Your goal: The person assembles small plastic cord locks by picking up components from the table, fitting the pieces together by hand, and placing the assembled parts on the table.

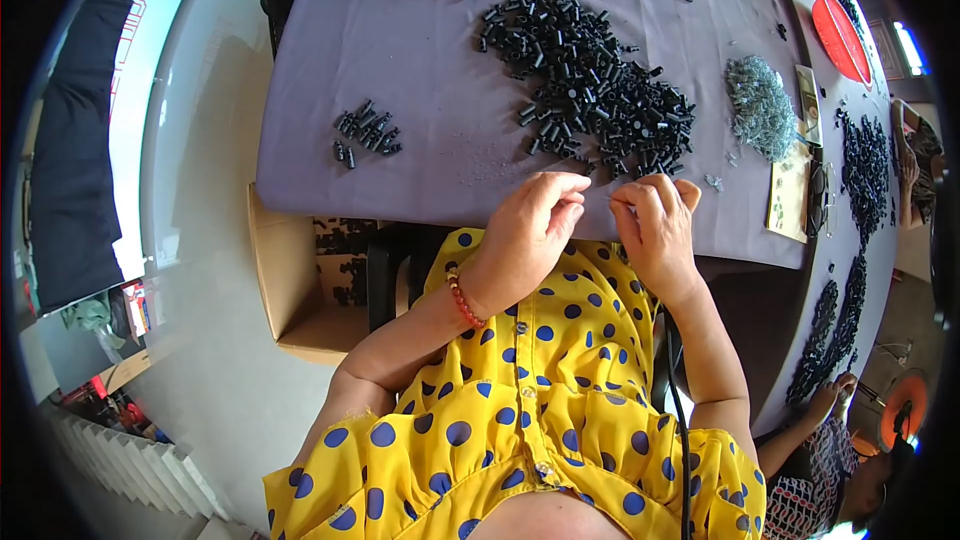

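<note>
Both hands work over the near edge of the table (380, 50), just below the big pile of black tubes (590, 80). Left hand (543, 215): fingers curled, thumb brought in toward the index finger. Right hand (655, 218): fingers bent, thumb and index close together. Can't tell whether either one pinches a piece; the tips are too small to read and any part there is mostly hidden.

Small cluster of tubes (368, 133) sits apart, off toward the table's left corner. Clear bits (760, 105) are heaped right of the big pile, a few loose ones (713, 182) near the right hand.

Risks, my read:
- Drop off the edge. Fingertips are close to it, so a slipped piece could land in the lap or on the floor.
- Mixing. Big pile has no tray or wall; a sleeve or wrist brushing it could push tubes into the clear bits or the small cluster.
- Lost bits. Clear ones show poorly against the pale cloth, easy to sweep away.
- Glasses (822, 198) lie near the clear heap; a wide right-hand reach could knock them.
</note>
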